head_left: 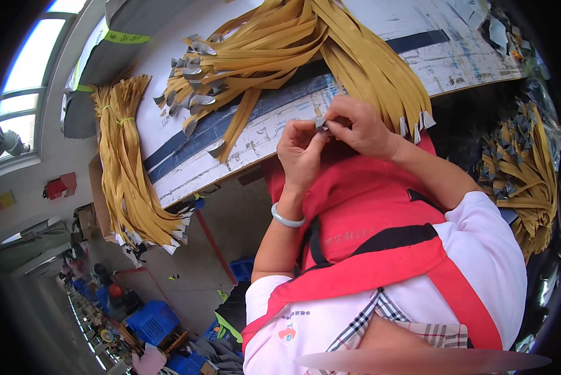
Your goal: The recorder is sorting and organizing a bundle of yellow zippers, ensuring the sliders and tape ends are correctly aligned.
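Observation:
Close together at the table's front edge, both my hands pinch a small grey piece [321, 125]. My left hand [298, 153], with a pale bangle on its wrist, grips it between thumb and fingers. From the other side, the fingers of my right hand [360, 128] are closed on the same piece. Whether it joins a strap is hidden by my hands. Mustard-yellow straps [274, 53] lie heaped beyond my hands, many with grey folded ends. Beside my right wrist, more yellow straps [380, 75] run down to the edge, their ends white.
A tied bundle of yellow straps [121, 156] hangs at the table's left end. At the right lies another pile of grey-ended straps [521, 175]. The white worktable [199, 172] has a worn surface with dark strips. Blue crates [154, 322] stand on the floor lower left.

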`<state>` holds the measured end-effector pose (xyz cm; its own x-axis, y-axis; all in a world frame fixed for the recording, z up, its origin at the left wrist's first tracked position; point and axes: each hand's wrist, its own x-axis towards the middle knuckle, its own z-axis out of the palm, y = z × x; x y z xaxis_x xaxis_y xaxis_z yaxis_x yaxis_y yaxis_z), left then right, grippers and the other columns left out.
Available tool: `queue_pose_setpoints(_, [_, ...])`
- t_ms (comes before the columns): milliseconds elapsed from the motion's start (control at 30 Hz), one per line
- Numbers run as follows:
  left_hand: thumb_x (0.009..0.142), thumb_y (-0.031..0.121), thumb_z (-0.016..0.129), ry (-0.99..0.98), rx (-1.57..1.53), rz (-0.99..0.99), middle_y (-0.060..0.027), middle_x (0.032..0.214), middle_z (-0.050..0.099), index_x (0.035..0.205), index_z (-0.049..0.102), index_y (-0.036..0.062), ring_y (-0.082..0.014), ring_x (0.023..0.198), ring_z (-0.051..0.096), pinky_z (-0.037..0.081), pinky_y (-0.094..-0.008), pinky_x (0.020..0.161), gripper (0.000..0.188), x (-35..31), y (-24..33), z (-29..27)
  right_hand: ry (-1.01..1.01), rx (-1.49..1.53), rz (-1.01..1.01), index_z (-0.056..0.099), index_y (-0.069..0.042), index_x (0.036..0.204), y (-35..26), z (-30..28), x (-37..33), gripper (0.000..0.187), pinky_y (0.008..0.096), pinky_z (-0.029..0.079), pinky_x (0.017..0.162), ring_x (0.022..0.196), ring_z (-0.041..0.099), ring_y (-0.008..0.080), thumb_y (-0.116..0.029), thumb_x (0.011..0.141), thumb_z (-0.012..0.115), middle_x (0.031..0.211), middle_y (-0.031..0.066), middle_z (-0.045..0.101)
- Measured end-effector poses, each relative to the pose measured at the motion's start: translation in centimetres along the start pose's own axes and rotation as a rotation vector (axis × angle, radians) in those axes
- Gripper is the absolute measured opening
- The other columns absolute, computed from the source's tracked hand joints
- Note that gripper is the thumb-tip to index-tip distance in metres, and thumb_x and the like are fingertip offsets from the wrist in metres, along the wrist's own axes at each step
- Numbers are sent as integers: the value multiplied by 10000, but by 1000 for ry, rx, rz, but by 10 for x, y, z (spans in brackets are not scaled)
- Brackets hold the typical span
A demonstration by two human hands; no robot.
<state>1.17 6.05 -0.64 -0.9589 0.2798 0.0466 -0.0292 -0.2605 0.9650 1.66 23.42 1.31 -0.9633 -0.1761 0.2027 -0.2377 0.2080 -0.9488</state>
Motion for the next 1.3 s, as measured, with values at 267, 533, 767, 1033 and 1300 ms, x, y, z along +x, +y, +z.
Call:
queue_pose_setpoints(267, [863,-92,633,7,-288,-72,-73,840,641,1067,531,-41,-175,785,685,594,-292,707,234,8,-13,-4,133,-426,-294,572,-33,890,7,15,-12,94,371,484,622,737,589,329,-21,848,655,861,125,553])
queue_pose_setpoints(533, [902,-25,667,-204,-168,-247,-114,917,706,994,674,-47,-181,771,692,595,-310,772,95,5,1,-21,-18,107,-74,594,-17,951,12,-10,-13,28,263,473,663,757,579,136,-37,943,613,868,38,562])
queue_pose_setpoints(767, [904,-60,646,-204,296,70,-58,816,660,899,628,-24,-117,722,640,520,-233,666,40,-6,-3,-12,-56,349,401,599,-34,905,-5,-14,-16,209,209,445,549,618,535,58,-224,975,651,741,-7,571])
queue_pose_setpoints(1033, [989,117,613,529,56,208,-73,903,636,1083,584,0,-140,748,652,570,-267,607,153,16,50,-113,305,96,303,605,-38,869,-2,-68,-23,213,231,467,538,616,597,64,-214,987,621,676,-4,585])
queue_pose_setpoints(1300, [962,41,624,34,185,-93,-38,890,652,1054,644,-12,-98,767,627,529,-230,693,108,-7,-5,-61,-481,-1175,60,653,-84,901,40,-21,-72,103,381,558,705,800,692,266,-152,877,580,831,69,648])
